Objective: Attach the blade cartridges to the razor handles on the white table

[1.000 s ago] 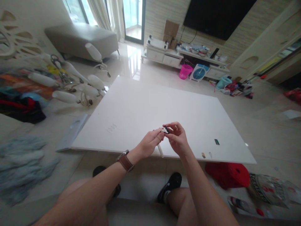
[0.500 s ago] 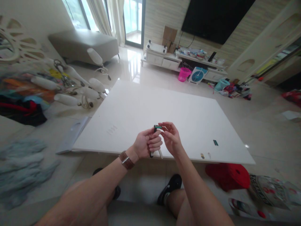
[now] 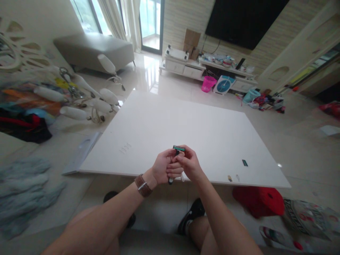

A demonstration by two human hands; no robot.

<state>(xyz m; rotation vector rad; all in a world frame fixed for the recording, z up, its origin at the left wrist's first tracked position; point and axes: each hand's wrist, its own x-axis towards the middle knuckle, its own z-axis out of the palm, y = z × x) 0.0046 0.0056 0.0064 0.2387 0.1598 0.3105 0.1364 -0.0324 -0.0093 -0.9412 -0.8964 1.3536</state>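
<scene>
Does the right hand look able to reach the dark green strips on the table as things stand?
Probably yes: nothing visible stands between the right hand and the dark green strips, though it is busy at the razor.

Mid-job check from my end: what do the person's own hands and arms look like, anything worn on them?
The left hand and right hand are ungloved, with no sleeves in view. A broad brown, leather-look strap with a silver-coloured buckle circles the left wrist. The right wrist looks bare.
</scene>
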